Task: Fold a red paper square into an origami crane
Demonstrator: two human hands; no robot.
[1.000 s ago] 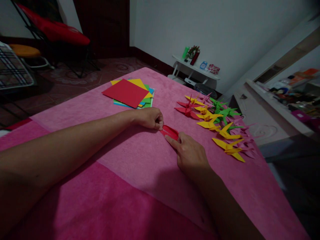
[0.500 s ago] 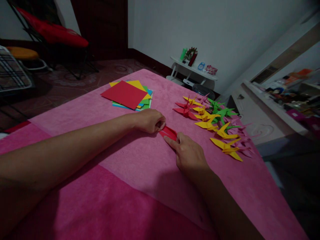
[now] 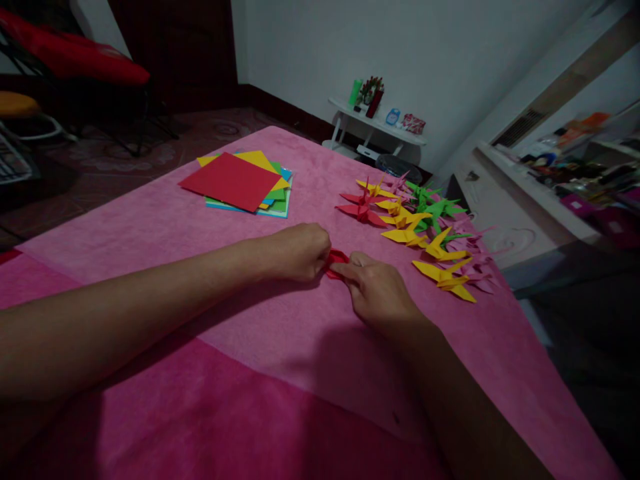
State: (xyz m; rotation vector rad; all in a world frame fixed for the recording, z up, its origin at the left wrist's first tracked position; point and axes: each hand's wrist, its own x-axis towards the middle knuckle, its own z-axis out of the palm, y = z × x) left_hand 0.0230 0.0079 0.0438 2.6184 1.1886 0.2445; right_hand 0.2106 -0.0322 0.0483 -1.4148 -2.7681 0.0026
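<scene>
A small piece of folded red paper [image 3: 338, 256] is at the middle of the pink-covered table [image 3: 280, 320], between my two hands. My left hand [image 3: 305, 252] is closed on its left end, with the fingertips mostly hidden behind the knuckles. On the other end, my right hand [image 3: 377, 285] grips the paper, its index finger stretched along the near edge. Much of the paper is covered by my fingers. To the right of my hands stand several folded paper cranes, among them a red crane [image 3: 364, 205] and a yellow crane [image 3: 447, 280].
A stack of coloured square sheets, topped by a red sheet [image 3: 230, 181], lies at the far left of the table. Green cranes [image 3: 435, 205] and pink ones sit near the right edge. Beyond are a white shelf [image 3: 375, 120] and a red chair [image 3: 85, 60].
My left hand has turned over the red paper, knuckles up, and less of the paper shows between my hands. The whole view has shifted slightly, with the table appearing further left and up.
</scene>
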